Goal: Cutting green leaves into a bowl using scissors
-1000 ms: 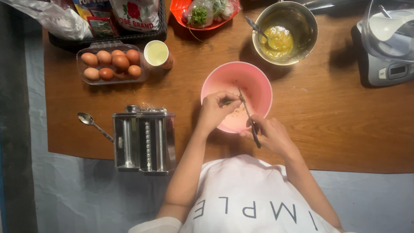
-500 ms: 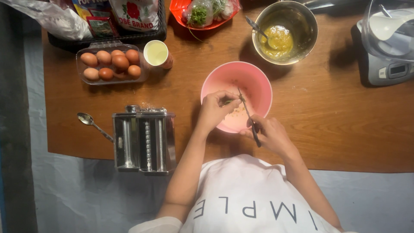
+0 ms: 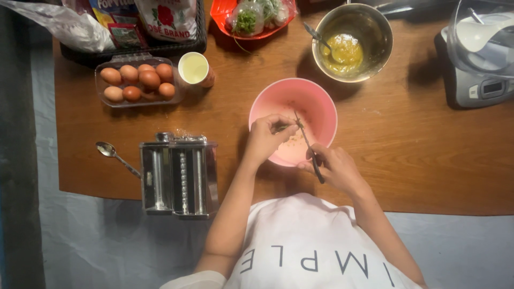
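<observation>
The right hand (image 3: 334,167) grips a knife (image 3: 308,145) whose blade slants up-left into the pink bowl (image 3: 316,104), toward the left hand (image 3: 267,136) pinching something small there.

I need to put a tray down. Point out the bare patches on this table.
Bare wood lies right of the pink bowl, below the scale, and between the egg tray and pasta roller. The far edge is crowded: bags, red dish, steel bowl.
</observation>
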